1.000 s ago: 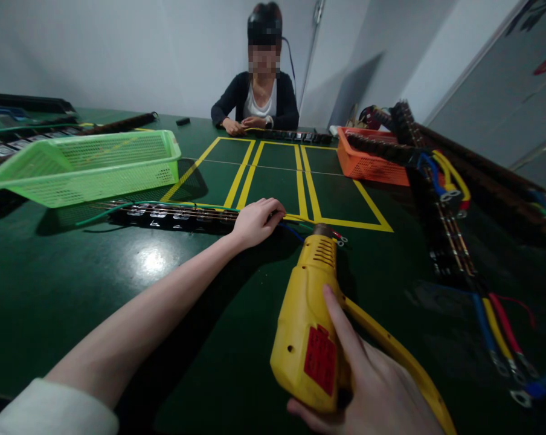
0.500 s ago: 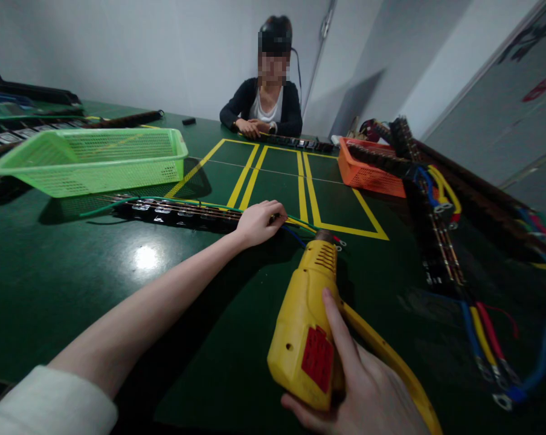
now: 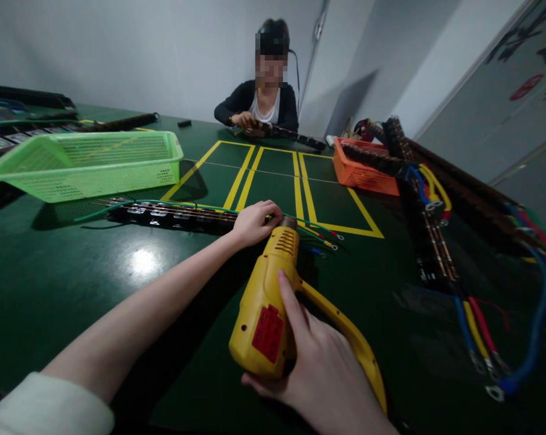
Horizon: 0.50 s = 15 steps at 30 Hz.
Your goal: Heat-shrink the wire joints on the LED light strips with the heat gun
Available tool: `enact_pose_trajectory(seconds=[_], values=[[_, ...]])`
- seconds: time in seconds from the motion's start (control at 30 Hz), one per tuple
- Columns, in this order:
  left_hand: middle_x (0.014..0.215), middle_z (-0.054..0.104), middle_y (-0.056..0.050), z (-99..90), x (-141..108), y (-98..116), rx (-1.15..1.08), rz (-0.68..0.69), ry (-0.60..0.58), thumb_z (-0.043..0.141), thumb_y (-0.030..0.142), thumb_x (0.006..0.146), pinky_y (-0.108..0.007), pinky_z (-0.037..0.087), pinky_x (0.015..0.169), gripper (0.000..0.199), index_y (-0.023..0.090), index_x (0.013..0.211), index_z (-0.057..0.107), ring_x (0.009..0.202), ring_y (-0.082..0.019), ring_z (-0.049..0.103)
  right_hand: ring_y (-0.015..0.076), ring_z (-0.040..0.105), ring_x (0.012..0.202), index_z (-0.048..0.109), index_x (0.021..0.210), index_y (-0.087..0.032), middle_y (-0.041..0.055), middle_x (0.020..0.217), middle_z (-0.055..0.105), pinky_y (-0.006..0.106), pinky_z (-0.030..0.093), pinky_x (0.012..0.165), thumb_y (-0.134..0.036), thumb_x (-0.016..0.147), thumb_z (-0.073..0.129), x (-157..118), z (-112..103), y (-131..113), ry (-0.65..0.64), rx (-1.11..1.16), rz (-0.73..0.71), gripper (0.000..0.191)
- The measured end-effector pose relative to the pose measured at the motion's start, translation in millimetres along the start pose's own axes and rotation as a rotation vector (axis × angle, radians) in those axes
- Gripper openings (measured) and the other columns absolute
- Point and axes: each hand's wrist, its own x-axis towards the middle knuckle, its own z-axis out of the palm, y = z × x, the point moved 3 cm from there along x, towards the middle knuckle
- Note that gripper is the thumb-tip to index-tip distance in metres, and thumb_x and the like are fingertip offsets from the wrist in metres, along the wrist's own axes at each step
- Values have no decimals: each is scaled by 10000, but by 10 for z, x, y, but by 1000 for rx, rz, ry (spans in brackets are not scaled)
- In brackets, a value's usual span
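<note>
Left grip [image 3: 256,223] outstretched, curled, right grip [image 3: 316,356] clasped

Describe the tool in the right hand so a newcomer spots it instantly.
Start from the dark green table; at lower centre, the right hand grips a yellow heat gun. A red label on its bulky body sets it apart from the thin wires beyond its nozzle.

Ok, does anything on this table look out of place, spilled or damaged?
The right side looks untidy: one dark strip lies slantwise over the orange basket, poking past its rim, with others crossed at odd angles. They might just be stacked that way. I see nothing spilled, and the yellow heat gun shows no clear damage.
</note>
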Motion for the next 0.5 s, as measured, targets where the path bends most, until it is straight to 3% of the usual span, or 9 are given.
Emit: enact_pose_trajectory(seconds=[0.27, 0.5], values=[[929, 633, -7, -5, 0, -8, -47, -4, 14, 479, 243, 870, -247, 430, 741, 137, 194, 850, 605, 876, -149, 583, 288, 672, 845, -32, 1469, -279, 80, 1003, 666, 416, 557, 705, -555, 535, 764, -77, -25, 137, 1, -46, 40, 1258], [937, 639, -8, -20, -7, 2, -51, -31, 15, 486, 256, 874, -237, 428, 743, 142, 194, 854, 612, 880, -153, 586, 287, 691, 775, -6, 1475, -258, 78, 969, 688, 366, 570, 629, -536, 555, 752, -233, -107, 281, 97, -154, 77, 1224]])
